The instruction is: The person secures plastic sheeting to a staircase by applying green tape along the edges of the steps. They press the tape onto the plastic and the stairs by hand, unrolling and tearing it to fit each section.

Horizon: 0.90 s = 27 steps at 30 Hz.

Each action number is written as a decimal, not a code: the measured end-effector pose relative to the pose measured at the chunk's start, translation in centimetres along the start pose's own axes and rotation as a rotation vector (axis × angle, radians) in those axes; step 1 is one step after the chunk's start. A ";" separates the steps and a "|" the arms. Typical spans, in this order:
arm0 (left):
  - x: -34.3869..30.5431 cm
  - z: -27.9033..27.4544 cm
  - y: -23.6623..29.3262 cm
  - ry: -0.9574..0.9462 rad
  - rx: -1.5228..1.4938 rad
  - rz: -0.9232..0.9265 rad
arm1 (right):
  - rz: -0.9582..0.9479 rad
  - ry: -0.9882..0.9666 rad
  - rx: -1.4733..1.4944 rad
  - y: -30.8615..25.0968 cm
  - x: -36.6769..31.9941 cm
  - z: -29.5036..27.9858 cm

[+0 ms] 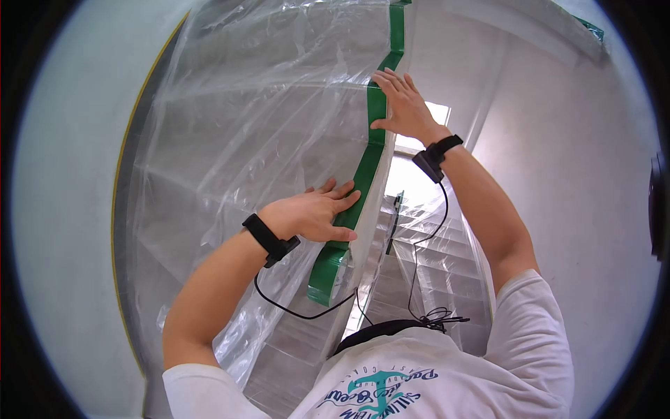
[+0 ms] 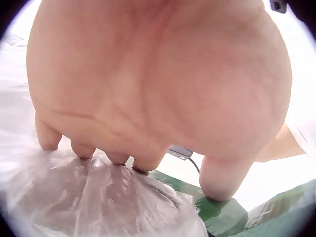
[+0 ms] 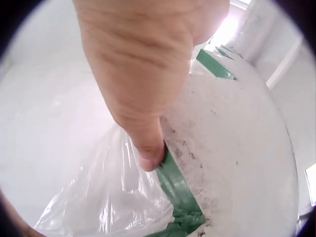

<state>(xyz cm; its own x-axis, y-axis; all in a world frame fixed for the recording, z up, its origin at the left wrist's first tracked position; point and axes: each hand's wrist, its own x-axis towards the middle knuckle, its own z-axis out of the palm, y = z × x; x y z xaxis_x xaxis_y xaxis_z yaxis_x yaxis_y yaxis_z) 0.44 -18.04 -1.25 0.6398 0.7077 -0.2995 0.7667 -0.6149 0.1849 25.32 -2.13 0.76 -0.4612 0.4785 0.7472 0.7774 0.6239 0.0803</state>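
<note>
Green tape [image 1: 375, 105] runs along the edge of a clear plastic sheet [image 1: 265, 112], zigzagging down a white edge. My left hand [image 1: 310, 215] lies with its fingers spread over the sheet and the tape's lower stretch. Its fingertips touch down there, with the thumb [image 2: 222, 182] on the green tape in the left wrist view. Higher up, my right hand [image 1: 410, 110] rests extended fingers and thumb on the tape. In the right wrist view its thumb [image 3: 150, 153] presses where tape and sheet meet. Below my left hand, the tape's tail end [image 1: 324, 279] curls outward.
White wall [image 1: 579, 174] curves round on the right. Beneath the edge are steps [image 1: 440, 272] under shiny plastic. A black cable [image 1: 300, 316] runs from each wrist camera to the waist. Another green-taped piece [image 1: 590, 29] shows at upper right.
</note>
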 end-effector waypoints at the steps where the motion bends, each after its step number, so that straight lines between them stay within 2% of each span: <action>1: -0.1 0.0 0.1 0.001 -0.001 0.010 | -0.011 -0.102 0.081 0.6 0.4 -0.1; 6: 0.0 0.3 -0.2 0.023 0.001 0.007 | 0.000 -0.118 0.114 2.3 0.6 1.2; 9: -0.2 -0.2 0.0 0.014 0.015 0.014 | 0.012 -0.028 0.039 1.5 0.0 2.3; 11: -0.4 -0.4 0.1 0.022 0.023 0.018 | 0.132 0.080 0.041 0.5 -1.5 3.0; 13: -0.3 -0.1 0.2 0.022 0.028 0.027 | 0.183 0.028 0.024 0.6 -3.2 3.9; 16: -0.2 -0.2 -0.2 0.052 0.046 0.031 | 0.355 -0.066 0.046 -0.3 -5.1 4.5; 19: -0.5 -0.1 0.3 0.042 0.032 0.031 | 0.348 -0.082 0.026 -0.6 -4.5 3.3; 20: -0.5 -0.4 0.4 0.027 0.051 0.031 | 0.350 0.037 0.095 -0.3 -4.0 3.0; 21: -0.5 -1.0 0.7 0.012 0.066 0.026 | 0.349 0.051 0.090 0.1 -3.4 2.5; 23: -0.4 -2.6 1.1 -0.016 0.090 0.026 | 0.059 0.091 0.152 1.0 -2.3 1.5; 25: -0.2 -4.8 1.9 0.031 0.047 0.056 | 0.032 0.133 0.219 1.8 -1.4 0.1; 26: 0.3 -6.0 2.2 0.031 0.063 0.055 | -0.005 0.088 0.211 2.6 -1.0 -0.4; 27: 0.9 -8.0 2.8 0.154 0.079 0.044 | -0.044 0.039 0.205 3.5 -0.7 -0.7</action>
<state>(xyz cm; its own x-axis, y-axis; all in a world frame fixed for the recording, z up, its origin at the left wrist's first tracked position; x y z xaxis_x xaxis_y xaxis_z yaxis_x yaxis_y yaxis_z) 3.61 -16.35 6.46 0.6781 0.7206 -0.1447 0.7349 -0.6676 0.1192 28.64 -0.72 0.96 -0.4725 0.4266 0.7712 0.6518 0.7581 -0.0200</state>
